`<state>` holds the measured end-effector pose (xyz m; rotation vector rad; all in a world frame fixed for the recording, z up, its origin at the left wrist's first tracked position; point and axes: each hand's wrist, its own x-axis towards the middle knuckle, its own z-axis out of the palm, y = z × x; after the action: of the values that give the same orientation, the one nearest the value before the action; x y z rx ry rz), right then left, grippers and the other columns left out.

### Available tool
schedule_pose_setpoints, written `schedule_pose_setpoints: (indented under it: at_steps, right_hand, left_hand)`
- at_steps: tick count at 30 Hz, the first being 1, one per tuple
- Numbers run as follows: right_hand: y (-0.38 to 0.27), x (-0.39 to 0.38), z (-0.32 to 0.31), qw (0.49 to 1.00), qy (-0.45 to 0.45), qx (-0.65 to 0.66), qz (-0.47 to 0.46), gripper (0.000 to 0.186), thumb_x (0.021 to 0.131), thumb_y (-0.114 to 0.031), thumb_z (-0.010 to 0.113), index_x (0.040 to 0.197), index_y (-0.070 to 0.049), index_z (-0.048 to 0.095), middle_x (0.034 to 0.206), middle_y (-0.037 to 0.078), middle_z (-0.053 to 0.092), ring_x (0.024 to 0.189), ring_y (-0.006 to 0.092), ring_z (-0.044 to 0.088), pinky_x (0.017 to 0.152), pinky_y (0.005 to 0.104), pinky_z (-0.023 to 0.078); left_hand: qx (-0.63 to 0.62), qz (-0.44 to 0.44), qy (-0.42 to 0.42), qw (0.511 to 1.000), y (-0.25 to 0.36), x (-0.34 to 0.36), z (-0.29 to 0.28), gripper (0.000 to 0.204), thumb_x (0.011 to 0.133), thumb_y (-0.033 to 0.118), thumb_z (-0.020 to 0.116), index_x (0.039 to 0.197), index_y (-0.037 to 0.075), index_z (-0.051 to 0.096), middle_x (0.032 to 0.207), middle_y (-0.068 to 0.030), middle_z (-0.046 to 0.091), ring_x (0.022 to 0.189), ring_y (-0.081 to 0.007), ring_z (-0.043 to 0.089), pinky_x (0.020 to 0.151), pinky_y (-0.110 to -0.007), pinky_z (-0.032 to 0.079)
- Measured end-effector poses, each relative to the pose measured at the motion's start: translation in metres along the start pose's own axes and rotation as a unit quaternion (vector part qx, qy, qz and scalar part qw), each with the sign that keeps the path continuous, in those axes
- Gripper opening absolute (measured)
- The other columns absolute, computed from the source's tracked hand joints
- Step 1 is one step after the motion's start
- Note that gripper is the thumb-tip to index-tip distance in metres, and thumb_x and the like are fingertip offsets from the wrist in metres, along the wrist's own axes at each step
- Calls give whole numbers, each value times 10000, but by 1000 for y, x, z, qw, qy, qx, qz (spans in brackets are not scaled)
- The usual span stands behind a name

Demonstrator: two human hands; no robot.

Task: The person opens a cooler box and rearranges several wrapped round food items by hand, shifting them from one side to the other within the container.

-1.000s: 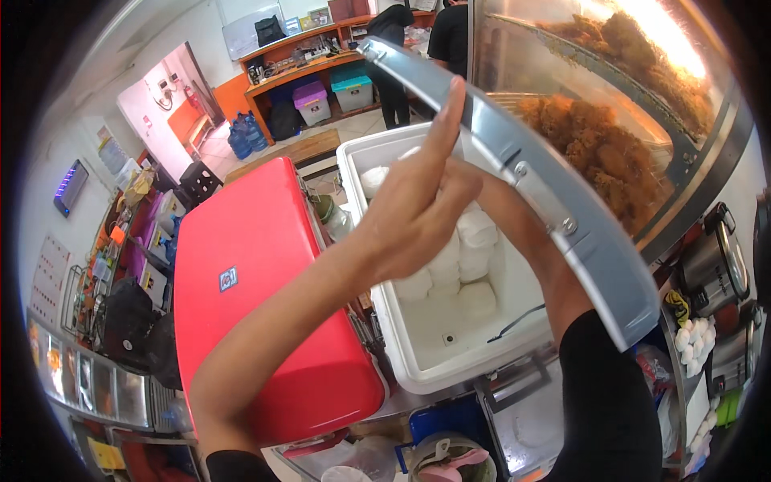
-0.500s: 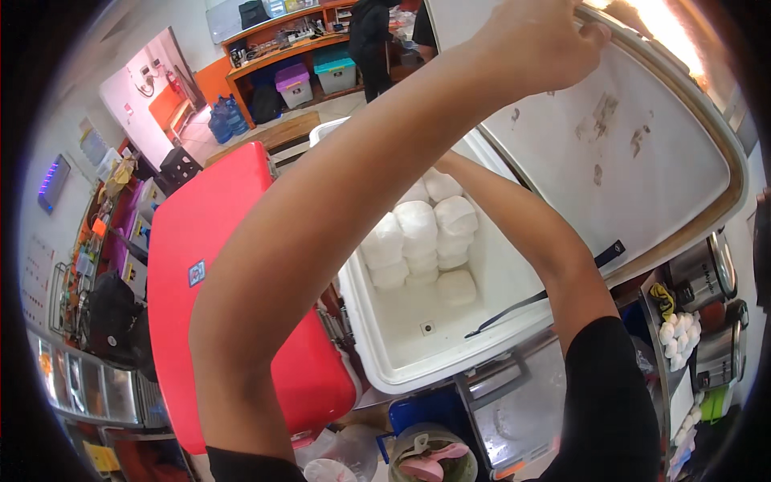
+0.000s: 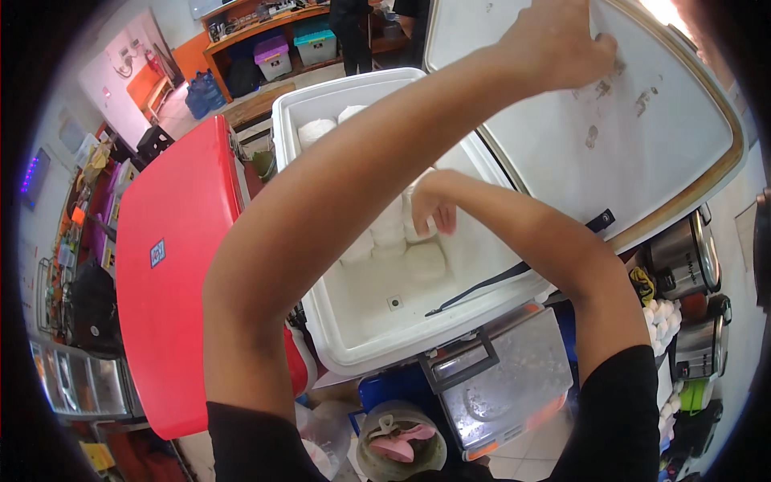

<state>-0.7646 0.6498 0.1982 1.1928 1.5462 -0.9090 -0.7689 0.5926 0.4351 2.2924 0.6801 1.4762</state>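
My left hand [image 3: 562, 48] is raised across to the upper right, at the inner face of the cooler's lid [image 3: 675, 145]. Its thumb stands out to the side, and the other fingers are partly cut off by the picture's top edge. Down inside the white cooler [image 3: 353, 353], my right hand [image 3: 434, 201] has its fingers curled over a rounded white wrapped bundle [image 3: 414, 217]. Other white bundles sit stacked beneath and beside it, with one low bundle [image 3: 424, 262] on the cooler's floor. My left forearm hides part of the stack.
A red cooler [image 3: 177, 273] stands to the left. A dark strap [image 3: 482, 283] crosses the white cooler's near right rim. Below are a clear lidded bin [image 3: 514, 386] and a bucket with pink scoops [image 3: 397, 442]. Steel pots [image 3: 683, 257] stand at right; people stand at the far bench.
The view has shifted, so the coolers appear further left. My right hand has come out from behind my left forearm, toward the near bundles. My left hand has moved off the lid's rim.
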Motion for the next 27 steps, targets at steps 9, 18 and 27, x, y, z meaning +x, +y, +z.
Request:
schedule_pose_setpoints:
  at_steps: [9,18,27]
  right_hand:
    - [9,75,76,995,3,-84,-53,1098,774,-370,855,1619,-161,186,1405,318,523,993,355,712,881,469,585]
    - [16,120,119,912,220,-303,-166,1180,696,-238,905,1606,-178,157,1397,328,466,1226,439,577,920,461,547]
    - [27,134,128,870,270,-389,-139,1083,704,-150,864,1586,-285,250,1320,316,514,1140,414,617,872,467,567]
  left_hand:
    - [44,-17,3,999,-9,-34,-10,398,877,257,599,1085,-81,621,1010,-306,695,983,-454,681,912,-480,545]
    - [250,5,-143,958,-3,-173,-123,288,907,50,588,1182,-23,630,1091,-231,654,1117,-391,606,996,-482,471]
    - [236,-189,-196,933,-21,-276,-179,251,872,-4,575,1101,-39,674,1063,-209,671,1083,-390,614,970,-471,489]
